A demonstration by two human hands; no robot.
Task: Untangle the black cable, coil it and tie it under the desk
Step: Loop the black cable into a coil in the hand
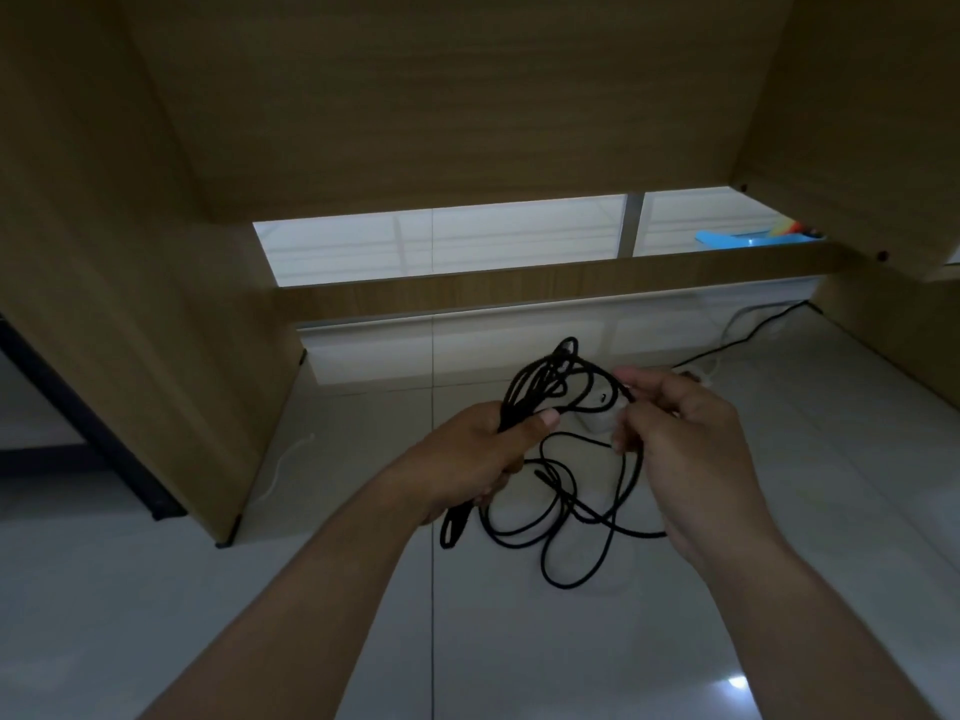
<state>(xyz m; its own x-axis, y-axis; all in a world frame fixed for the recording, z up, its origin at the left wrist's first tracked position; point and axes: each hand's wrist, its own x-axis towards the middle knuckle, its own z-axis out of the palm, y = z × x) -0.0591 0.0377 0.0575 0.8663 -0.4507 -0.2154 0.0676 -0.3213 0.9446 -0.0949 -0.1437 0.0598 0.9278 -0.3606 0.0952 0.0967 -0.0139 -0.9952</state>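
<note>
your left hand [478, 454] gripped a bundle of loops of the thin black cable [522, 394], thumb across them. your right hand [691, 449] pinched a single strand just to its right; the loose tangle hung below, between both hands, over the glossy white tile floor [311, 615].

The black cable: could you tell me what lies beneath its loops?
White floor tiles and a small white object, partly covered by the black cable and right hand.
</note>
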